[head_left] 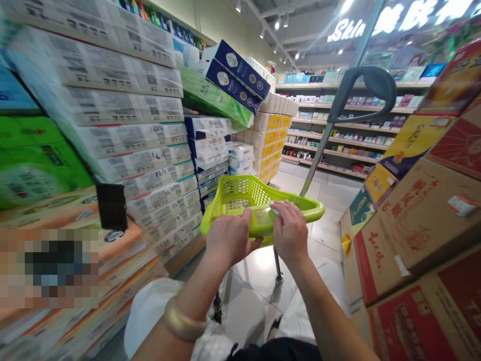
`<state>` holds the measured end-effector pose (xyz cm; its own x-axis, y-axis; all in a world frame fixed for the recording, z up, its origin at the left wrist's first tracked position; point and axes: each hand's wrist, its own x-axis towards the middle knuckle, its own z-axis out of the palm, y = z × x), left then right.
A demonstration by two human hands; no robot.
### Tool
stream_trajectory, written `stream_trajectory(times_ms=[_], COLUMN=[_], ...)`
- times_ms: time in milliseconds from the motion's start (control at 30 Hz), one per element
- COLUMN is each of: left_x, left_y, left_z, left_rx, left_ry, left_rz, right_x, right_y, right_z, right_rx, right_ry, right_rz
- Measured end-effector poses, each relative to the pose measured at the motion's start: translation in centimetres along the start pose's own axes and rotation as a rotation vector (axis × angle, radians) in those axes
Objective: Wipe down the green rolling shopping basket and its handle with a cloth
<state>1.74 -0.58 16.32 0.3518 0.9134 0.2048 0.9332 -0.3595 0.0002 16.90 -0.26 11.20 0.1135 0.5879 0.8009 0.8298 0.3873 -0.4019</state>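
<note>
A lime-green shopping basket [240, 186] with perforated walls sits on a wheeled trolley frame in front of me. My left hand [230, 235] is closed around its near rim, thumb on top and fingers curled underneath. My right hand [290, 228] is at the same rim, to the right, its fingertips drawn together at the edge of a clear label [264, 215]. A small whitish bit shows at those fingertips; the fingers partly hide it. The basket interior that shows has nothing in it.
Stacked tissue packs [150, 135] rise on the left, with a black box [111, 206] on a lower pile. Cartons [421, 215] line the right. A pole with a grey handle [361, 95] stands ahead. Stocked shelves [338, 125] are behind; white tiled floor [323, 185] runs between.
</note>
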Motion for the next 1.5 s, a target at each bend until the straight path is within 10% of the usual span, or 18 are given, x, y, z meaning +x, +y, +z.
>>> stream_trajectory(times_ms=[167, 833, 1500], left_x=[-0.1, -0.1, -0.3], left_y=[-0.1, 0.1, -0.1], left_z=[0.2, 0.2, 0.4], left_rx=[0.028, 0.009, 0.066], left_ry=[0.032, 0.021, 0.091], left_rz=[0.037, 0.019, 0.067], right_x=[0.5, 2.9, -0.8], right_y=[-2.7, 1.1, -2.0], right_z=[0.5, -0.7, -0.3], right_rx=[0.039, -0.11, 0.083], right_ry=[-0.15, -0.145, -0.135], right_rz=[-0.098, 0.059, -0.112])
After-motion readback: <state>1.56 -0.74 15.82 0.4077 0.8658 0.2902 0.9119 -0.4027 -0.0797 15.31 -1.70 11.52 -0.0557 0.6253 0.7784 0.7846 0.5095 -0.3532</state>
